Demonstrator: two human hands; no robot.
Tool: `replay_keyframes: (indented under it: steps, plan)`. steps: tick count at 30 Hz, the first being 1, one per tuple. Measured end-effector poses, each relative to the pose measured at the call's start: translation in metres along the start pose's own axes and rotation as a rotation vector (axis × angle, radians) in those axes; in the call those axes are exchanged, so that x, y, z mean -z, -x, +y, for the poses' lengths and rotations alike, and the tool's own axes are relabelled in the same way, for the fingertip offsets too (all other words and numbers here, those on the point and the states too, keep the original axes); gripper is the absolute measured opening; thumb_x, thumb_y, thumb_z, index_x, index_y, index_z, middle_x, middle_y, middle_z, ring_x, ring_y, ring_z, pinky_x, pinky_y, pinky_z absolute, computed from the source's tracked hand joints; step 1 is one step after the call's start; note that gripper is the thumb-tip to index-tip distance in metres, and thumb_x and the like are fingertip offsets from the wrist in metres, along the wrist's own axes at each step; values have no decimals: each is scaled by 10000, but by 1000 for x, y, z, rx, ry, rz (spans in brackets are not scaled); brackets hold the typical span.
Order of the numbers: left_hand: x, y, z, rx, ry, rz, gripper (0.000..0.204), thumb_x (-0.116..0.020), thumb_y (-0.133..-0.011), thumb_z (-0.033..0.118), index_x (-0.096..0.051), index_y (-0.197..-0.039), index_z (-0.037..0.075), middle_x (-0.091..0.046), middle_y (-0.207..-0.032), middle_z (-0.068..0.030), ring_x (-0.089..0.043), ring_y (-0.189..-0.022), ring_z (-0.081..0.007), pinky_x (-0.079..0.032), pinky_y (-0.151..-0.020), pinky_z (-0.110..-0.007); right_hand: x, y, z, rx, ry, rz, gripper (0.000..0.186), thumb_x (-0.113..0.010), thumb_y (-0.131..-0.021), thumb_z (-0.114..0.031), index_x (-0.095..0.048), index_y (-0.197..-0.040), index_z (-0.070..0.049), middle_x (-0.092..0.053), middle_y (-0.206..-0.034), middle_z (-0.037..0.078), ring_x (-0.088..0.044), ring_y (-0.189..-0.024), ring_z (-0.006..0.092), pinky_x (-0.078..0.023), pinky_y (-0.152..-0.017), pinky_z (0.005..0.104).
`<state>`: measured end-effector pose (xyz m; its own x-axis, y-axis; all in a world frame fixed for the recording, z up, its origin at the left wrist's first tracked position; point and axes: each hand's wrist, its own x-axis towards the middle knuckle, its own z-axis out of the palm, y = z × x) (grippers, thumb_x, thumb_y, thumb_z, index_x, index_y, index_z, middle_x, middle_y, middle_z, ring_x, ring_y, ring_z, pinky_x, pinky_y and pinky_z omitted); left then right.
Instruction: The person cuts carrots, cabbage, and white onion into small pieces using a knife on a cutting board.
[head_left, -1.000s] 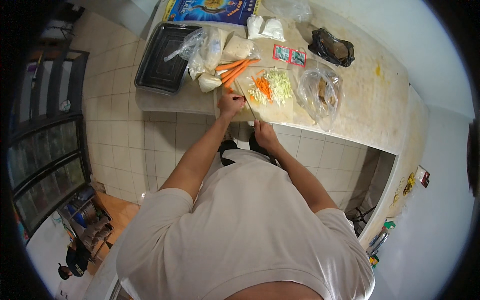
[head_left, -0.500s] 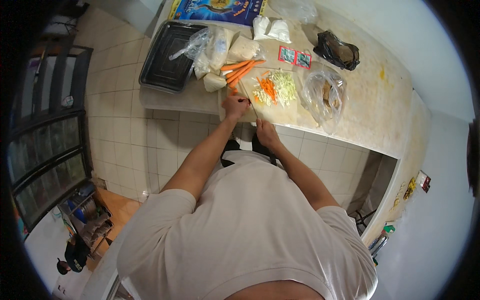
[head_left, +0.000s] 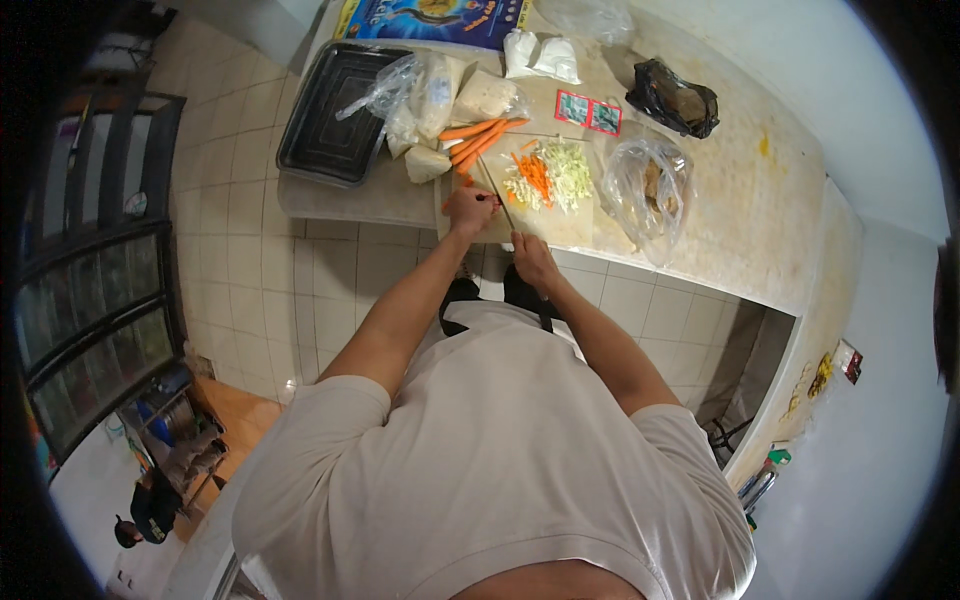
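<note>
My right hand (head_left: pixel 533 258) is closed round the handle of a kitchen knife (head_left: pixel 492 183), whose long blade points away from me across a pale cutting board (head_left: pixel 572 230). Just left of the blade, my left hand (head_left: pixel 468 212) has its fingers curled down on the board. What they press is mostly hidden; a small dark spot shows by the fingertips. Right of the blade lie cut carrot strips (head_left: pixel 535 178) beside shredded cabbage (head_left: pixel 570 175). Several whole carrots (head_left: pixel 478 148) rest beyond my left hand, next to a pale chunk of vegetable (head_left: pixel 427 164).
A black tray (head_left: pixel 325 120) stands at the table's left edge, beside bags of pale food (head_left: pixel 437 95). White packets (head_left: pixel 540 57) and red-edged sachets (head_left: pixel 588 112) lie farther back. A clear bag (head_left: pixel 650 195) and a black bag (head_left: pixel 675 100) are to the right.
The knife's blade has come up and stretches farther over the board, and my right hand has shifted slightly away from me. My left hand stays almost in place.
</note>
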<state>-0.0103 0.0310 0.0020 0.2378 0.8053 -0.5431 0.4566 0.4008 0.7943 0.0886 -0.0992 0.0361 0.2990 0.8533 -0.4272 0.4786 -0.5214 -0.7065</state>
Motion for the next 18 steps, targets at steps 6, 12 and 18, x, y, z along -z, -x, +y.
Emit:
replay_keyframes:
  steps: [6, 12, 18]
  plan:
    - [1, 7, 11, 39, -21, 7, 107, -655, -802, 57, -716, -797, -30, -699, -701, -83, -666, -621, -117, -538, -582, -249, -5, -6, 3, -28, -28, -30, 499, -306, -992, -332, -586, -857, 59, -591, -883, 320, -543, -901, 502, -403, -820, 540]
    - [1, 3, 3, -8, -132, 29, 95, -657, -787, 60, -723, -759, -3, -697, -684, -73, -671, -625, -127, -538, -596, -254, -24, -5, 10, 4, -85, 84, 471, -358, -985, -340, -584, -889, 61, -596, -886, 321, -563, -902, 485, -419, -789, 502]
    - [1, 5, 1, -40, -151, 10, 102, -655, -788, 66, -718, -736, 5, -693, -667, -67, -671, -636, -126, -535, -630, -254, -33, 0, 16, -76, -46, 68, 463, -358, -982, -341, -576, -930, 65, -595, -887, 323, -559, -905, 494, -415, -794, 519]
